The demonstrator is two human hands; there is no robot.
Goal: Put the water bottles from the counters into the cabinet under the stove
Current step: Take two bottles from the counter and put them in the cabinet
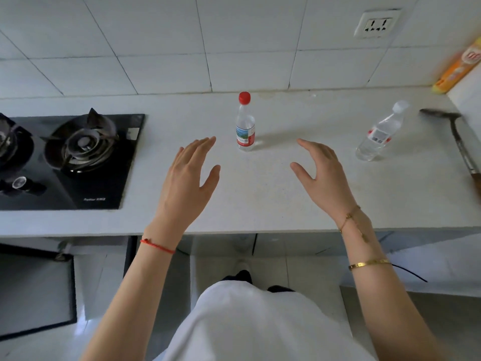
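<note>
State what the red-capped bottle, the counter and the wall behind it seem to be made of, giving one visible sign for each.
Red-capped bottle: probably clear thin plastic, since the counter shows through it; printed label.
Counter: pale, matte, finely speckled, likely stone or composite.
Wall: glazed white ceramic tile, going by the grout lines and soft sheen.

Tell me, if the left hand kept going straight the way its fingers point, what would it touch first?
Probably the red-capped bottle. The left hand is open, its fingers aimed up and rightward, ending just short of the bottle's lower body. Depth is unclear, so it might pass just left of it toward the tiled wall.
</note>
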